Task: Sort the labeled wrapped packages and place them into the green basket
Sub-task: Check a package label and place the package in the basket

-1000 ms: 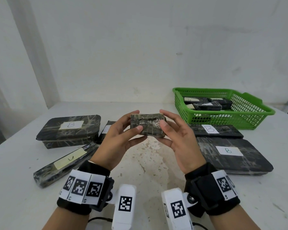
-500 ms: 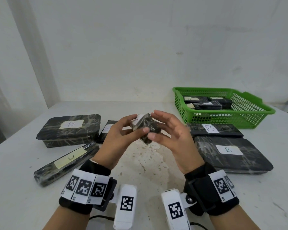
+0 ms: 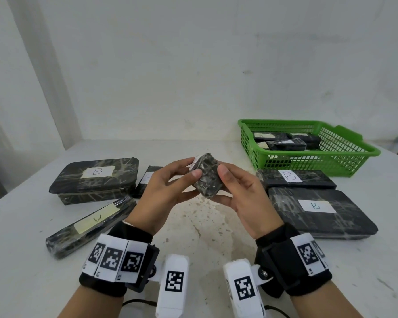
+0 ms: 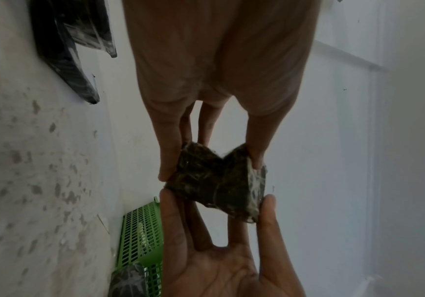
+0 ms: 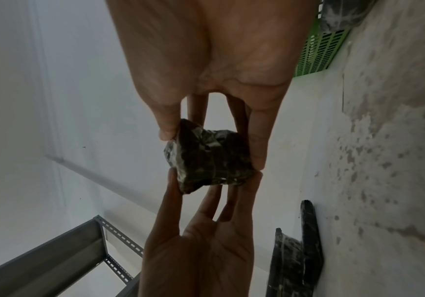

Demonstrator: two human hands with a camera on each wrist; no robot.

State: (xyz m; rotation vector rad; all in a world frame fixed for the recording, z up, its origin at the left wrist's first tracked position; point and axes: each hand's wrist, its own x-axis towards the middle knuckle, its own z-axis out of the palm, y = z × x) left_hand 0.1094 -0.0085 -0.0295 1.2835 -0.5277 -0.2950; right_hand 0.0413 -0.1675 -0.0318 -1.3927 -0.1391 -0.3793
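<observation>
Now pinched at chest height over the white stained table (image 3: 193,230) between left hand (image 3: 164,193) and right hand (image 3: 244,203): small dark marbled plastic-wrapped package (image 3: 206,176), long axis tilted, white label edge turned away (letter unreadable). Fingertips of both curled on opposite ends. Green plastic mesh basket (image 3: 331,161) well off to the right, far side; right hand nearer, likely the carrier.

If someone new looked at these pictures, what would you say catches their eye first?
First, the small dark wrapped package held up over the middle of the table, pinched between the left hand and the right hand. Next, the green basket at the far right, with several wrapped packages already inside. Flat dark packages with white B labels lie on the table on both sides of the hands.
</observation>
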